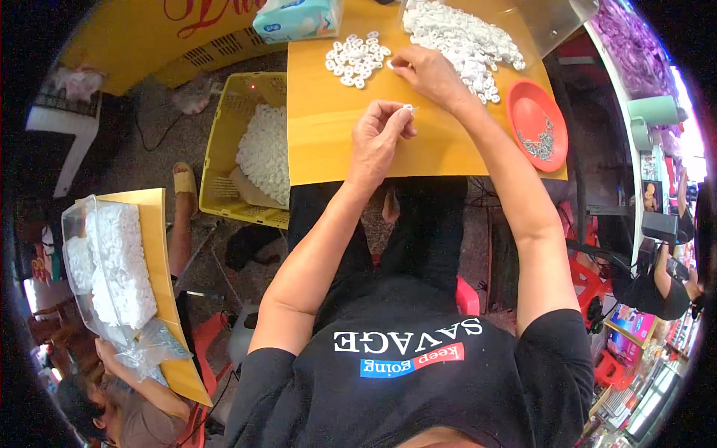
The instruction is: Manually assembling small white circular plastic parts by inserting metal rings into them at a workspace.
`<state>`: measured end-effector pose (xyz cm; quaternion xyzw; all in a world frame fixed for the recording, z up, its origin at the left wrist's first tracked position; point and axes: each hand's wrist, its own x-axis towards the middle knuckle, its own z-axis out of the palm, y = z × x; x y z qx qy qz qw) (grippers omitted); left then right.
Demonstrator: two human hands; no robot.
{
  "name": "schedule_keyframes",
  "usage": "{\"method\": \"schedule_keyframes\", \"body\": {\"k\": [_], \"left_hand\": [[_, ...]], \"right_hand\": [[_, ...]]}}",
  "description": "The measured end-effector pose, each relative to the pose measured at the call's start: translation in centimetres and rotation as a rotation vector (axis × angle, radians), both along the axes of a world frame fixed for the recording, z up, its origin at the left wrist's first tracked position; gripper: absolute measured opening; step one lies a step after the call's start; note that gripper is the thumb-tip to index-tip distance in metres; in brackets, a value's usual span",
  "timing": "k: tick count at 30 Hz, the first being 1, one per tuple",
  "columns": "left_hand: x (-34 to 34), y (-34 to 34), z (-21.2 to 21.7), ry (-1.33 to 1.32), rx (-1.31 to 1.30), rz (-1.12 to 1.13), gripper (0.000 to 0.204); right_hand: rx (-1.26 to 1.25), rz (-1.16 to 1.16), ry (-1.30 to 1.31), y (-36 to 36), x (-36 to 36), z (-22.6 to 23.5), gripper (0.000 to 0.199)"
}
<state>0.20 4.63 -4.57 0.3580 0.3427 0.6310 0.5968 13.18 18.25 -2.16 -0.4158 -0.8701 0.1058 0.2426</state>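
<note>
My left hand is closed in a pinch above the yellow table. Between its thumb and forefinger is a small white plastic piece with a thin tip sticking out to the right. Farther off, my right hand pinches another small white piece, mostly covered by the fingers. Just left of it lies a small pile of white oval pieces with holes. A larger heap of white pieces spreads behind the right hand. The red oval dish beside my right forearm holds many small grey metal bits.
A yellow crate full of white pieces stands left of the table. A tissue pack sits at the far left corner, and a clear plastic bin at the far right. At lower left, another person works by a board with a clear box.
</note>
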Motion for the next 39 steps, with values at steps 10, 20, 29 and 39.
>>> {"method": "schedule_keyframes", "body": {"k": [10, 20, 29, 39], "left_hand": [[0.1, 0.0, -0.4, 0.002, -0.012, -0.033, 0.013], [0.0, 0.1, -0.3, 0.009, -0.007, -0.024, 0.011], [0.0, -0.1, 0.3, -0.027, 0.003, -0.015, 0.011], [0.0, -0.3, 0.5, 0.004, -0.014, 0.044, 0.011]], "right_hand": [[0.081, 0.095, -0.094, 0.8, 0.3, 1.0, 0.017], [0.023, 0.111, -0.179, 0.8, 0.8, 1.1, 0.020], [-0.122, 0.103, 0.023, -3.1, 2.8, 1.3, 0.027], [-0.765, -0.176, 0.949, -11.5, 1.4, 2.4, 0.027]]}}
